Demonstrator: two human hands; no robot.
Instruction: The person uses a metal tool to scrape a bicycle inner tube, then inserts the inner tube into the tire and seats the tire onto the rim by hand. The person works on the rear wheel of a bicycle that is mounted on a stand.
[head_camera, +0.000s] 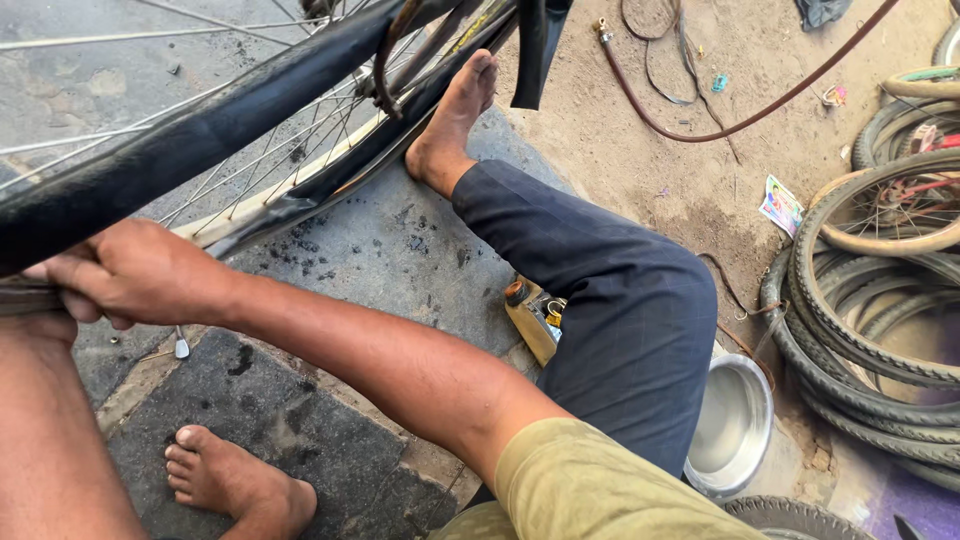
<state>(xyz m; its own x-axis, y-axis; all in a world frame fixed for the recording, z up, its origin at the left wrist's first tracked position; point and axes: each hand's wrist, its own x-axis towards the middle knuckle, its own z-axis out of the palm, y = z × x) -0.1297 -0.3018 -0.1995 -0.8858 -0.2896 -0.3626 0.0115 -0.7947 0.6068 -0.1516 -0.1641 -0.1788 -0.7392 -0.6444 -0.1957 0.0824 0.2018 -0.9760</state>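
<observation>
Low at the left, the right hand reaches across, forearm outstretched, fingers clenched around the black tyre on the bicycle wheel; whether the left hand's fingers grip cannot be told

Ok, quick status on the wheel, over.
Right hand gripping the black tyre at the wheel rim; left hand hidden behind the forearm. Right foot braced against the rim. Steel bowl and yellow bottle beside the knee.
</observation>
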